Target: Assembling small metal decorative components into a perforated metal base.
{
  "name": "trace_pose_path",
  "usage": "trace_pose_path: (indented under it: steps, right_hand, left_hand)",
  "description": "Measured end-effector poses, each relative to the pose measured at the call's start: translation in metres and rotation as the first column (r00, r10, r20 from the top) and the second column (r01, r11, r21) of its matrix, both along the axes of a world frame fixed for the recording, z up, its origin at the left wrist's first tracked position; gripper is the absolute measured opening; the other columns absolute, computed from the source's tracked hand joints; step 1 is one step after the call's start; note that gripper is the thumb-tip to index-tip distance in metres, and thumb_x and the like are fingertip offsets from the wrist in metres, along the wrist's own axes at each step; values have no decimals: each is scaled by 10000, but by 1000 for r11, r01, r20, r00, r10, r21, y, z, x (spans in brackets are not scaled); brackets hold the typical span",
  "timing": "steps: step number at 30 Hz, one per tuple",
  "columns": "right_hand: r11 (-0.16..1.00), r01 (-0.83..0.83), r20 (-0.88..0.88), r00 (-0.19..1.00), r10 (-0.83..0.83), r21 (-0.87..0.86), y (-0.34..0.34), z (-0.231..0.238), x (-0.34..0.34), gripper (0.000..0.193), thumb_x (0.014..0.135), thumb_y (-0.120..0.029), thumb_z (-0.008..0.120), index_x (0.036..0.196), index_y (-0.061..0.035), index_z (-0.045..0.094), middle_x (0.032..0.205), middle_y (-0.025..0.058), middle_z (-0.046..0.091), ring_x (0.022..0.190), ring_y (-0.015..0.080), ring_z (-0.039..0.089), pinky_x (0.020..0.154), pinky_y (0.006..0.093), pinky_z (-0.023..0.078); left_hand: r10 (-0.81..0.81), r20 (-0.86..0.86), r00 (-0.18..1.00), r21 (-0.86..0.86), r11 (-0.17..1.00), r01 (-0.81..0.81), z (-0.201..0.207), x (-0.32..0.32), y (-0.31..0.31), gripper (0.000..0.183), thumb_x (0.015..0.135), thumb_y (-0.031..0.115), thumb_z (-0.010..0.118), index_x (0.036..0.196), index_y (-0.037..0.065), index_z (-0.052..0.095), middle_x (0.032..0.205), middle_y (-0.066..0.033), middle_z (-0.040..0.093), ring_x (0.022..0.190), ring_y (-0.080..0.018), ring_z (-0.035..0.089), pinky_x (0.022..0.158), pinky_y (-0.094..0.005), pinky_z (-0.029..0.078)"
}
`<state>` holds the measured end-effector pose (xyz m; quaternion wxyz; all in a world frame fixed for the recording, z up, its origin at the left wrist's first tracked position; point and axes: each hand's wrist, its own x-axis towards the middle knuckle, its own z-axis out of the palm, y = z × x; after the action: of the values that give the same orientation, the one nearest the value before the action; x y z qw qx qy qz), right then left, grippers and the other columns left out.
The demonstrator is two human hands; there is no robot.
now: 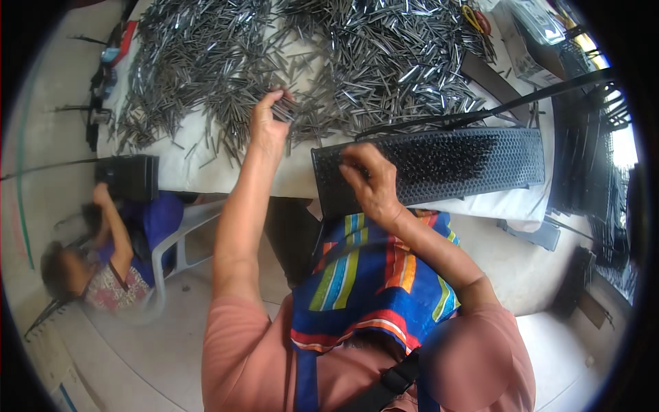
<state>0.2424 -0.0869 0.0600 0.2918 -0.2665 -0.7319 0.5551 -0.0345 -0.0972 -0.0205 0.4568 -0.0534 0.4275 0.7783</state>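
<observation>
My left hand is at the near edge of a big heap of thin metal pins, closed around a small bunch of pins. My right hand hangs over the left part of a long black tray with a honeycomb of small holes. Its thumb and fingers are pinched together, and whatever is between them is too small to make out. Dark pin ends fill the tray's holes on the left and middle, while bare holes show at its right end. The tray lies tilted along the table's front edge.
A second heap of pins covers the table's left side. A black strap crosses behind the tray. Yellow-and-red-handled pliers and a box lie at the back right. At the far left another person sits on a chair, holding a black tray.
</observation>
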Motion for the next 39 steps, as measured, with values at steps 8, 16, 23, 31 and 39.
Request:
trace_pose_path:
  steps: [8, 16, 23, 31, 39]
  right_hand:
    - [946, 300, -280, 904, -323, -125, 46, -17, -73, 363, 928, -265, 510, 1125, 38, 543, 1036, 183, 603, 951, 290, 597, 846, 356, 464]
    - [934, 16, -212, 972, -98, -358, 41, -11, -64, 380, 908, -231, 532, 1196, 17, 536, 1078, 152, 634, 1004, 196, 589, 885, 325, 452]
    - [675, -628, -371, 777, 509, -389, 45, 17, -22, 534, 891, -292, 525, 1347, -35, 416, 1167, 138, 567, 878, 180, 631, 387, 246, 529]
    - [652, -574, -176, 801, 572, -495, -52, 3, 103, 276, 941, -184, 501, 1079, 7, 645, 1020, 107, 660, 964, 181, 609, 881, 306, 468]
    - [737, -264, -245, 960, 136, -623, -86, 42, 115, 229, 889, -49, 538, 1085, 9, 640, 1032, 94, 656, 986, 169, 605, 881, 305, 477]
  left_hand:
    - [-59, -52, 997, 86, 994, 63, 71, 112, 6, 270, 775, 105, 599, 1041, 54, 608, 969, -101, 641, 948, -241, 597, 921, -364, 467]
    - [-15, -25, 1000, 65, 998, 16, 58, 131, -13, 292, 769, 53, 659, 1057, 39, 608, 1010, -58, 628, 915, -185, 619, 837, -312, 512]
    - [-460, -139, 877, 43, 882, 469, 97, 198, -88, 375, 678, 69, 669, 1034, 13, 567, 848, -95, 630, 749, -208, 631, 702, -318, 528]
    - [-756, 30, 654, 171, 648, 742, 62, 279, -181, 498, 629, -8, 672, 1117, 42, 584, 1039, -103, 610, 1020, -219, 598, 902, -333, 493]
    - [-700, -420, 577, -63, 657, 751, 84, 280, -168, 391, 736, 85, 772, 1079, 38, 589, 1070, -57, 606, 1018, -135, 587, 842, -277, 497]
